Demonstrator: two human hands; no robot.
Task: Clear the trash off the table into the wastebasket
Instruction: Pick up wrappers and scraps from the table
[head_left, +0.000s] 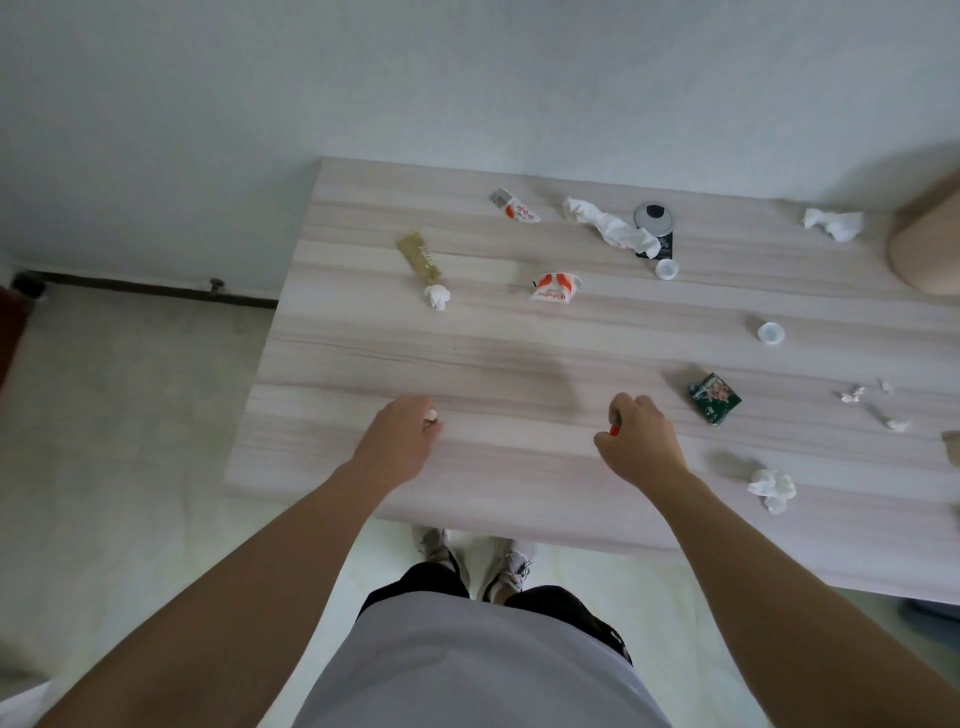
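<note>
left hand (402, 434) pinches white scrap (431, 414), right hand (636, 439) fisted.

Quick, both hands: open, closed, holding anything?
Left hand: closed on a small white scrap.
Right hand: closed on a small red and green item; what it is cannot be told.

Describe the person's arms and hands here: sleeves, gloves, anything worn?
Both forearms are bare, with no sleeve in view down to the frame edge. The left hand and right hand are ungloved; no watch, ring, band or marking shows on either wrist.
</note>
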